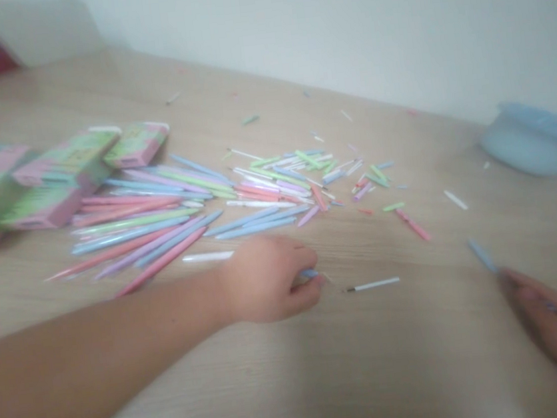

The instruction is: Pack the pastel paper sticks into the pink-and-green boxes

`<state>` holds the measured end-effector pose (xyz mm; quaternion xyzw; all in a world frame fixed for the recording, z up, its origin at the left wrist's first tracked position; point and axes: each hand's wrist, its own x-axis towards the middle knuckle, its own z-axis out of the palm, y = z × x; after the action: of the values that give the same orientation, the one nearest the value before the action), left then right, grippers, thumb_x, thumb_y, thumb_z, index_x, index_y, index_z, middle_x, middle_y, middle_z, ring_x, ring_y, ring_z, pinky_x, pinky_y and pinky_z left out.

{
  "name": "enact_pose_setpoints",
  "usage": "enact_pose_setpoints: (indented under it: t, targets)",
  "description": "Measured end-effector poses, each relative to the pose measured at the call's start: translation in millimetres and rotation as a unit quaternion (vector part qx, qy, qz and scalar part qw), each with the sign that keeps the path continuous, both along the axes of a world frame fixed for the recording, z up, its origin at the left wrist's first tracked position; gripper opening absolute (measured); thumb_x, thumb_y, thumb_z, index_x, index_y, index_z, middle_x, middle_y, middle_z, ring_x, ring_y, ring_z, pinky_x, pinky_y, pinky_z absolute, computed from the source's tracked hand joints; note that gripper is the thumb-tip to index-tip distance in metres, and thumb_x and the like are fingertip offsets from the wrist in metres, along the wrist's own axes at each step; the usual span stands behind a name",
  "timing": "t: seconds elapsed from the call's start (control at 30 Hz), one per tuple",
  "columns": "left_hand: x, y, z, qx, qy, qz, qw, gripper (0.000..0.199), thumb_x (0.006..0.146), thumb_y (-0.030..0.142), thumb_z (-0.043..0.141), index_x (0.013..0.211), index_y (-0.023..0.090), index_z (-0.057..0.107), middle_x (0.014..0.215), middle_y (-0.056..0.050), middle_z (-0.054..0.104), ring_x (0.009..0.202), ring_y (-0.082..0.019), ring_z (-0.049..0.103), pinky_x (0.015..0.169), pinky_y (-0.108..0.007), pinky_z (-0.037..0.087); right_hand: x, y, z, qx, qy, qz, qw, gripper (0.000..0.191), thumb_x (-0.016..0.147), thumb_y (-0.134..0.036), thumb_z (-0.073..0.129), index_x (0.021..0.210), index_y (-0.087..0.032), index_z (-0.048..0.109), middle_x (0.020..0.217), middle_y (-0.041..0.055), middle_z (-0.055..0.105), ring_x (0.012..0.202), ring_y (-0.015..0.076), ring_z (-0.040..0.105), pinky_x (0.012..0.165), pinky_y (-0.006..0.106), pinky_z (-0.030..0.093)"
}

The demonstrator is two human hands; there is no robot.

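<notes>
My left hand [271, 277] is over the middle of the table, its fingers pinched on a small blue pen part [308, 273] with a thin tip. Just right of it lies a white refill [375, 284] with a dark end. A white pen barrel [207, 257] is partly hidden behind my left wrist. At the right edge, my right hand [552, 318] is closed around a blue pen barrel [482, 255] that points up and left. Beyond my left hand lie blue pen barrels [260, 221] and a heap of small coloured parts [279, 175].
A spread of pink, purple, green and blue pens [143, 217] lies at the left, beside several pink and green boxes [71, 159]. A pale blue bag [537, 139] sits at the right by the wall. Loose bits, including a pink piece [413, 224], dot the table [288, 382].
</notes>
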<state>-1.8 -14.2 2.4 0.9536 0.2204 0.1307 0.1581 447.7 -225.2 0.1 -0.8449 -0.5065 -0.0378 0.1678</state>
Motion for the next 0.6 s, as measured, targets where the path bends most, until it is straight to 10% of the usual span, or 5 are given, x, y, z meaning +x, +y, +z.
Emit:
enact_pose_setpoints:
  t: [0.27, 0.6]
  targets:
    - [-0.8, -0.5, 0.5, 0.004, 0.005, -0.007, 1.000, 0.032, 0.101, 0.043, 0.047, 0.084, 0.021, 0.063, 0.084, -0.002, 0.066, 0.079, -0.020, 0.062, 0.066, -0.034, 0.036, -75.2, 3.9, -30.3, -0.032, 0.032, 0.151, 0.988, 0.045, 0.105, -0.048, 0.050, 0.142, -0.031, 0.067, 0.165, 0.0144, 0.045, 0.154, 0.0377, 0.038, 0.126, 0.065, 0.033]
    - [-4.0, -4.6, -1.2, 0.033, -0.017, -0.102, 0.994, 0.039, 0.096, 0.061, 0.063, 0.091, 0.022, 0.065, 0.090, -0.003, 0.068, 0.083, -0.022, 0.064, 0.069, -0.036, 0.042, -162.9, 127.8, -26.0, -0.027, 0.017, 0.327, 0.945, 0.046, 0.110, -0.044, 0.041, 0.143, -0.022, 0.065, 0.161, 0.0178, 0.051, 0.152, 0.0359, 0.044, 0.122, 0.066, 0.038]
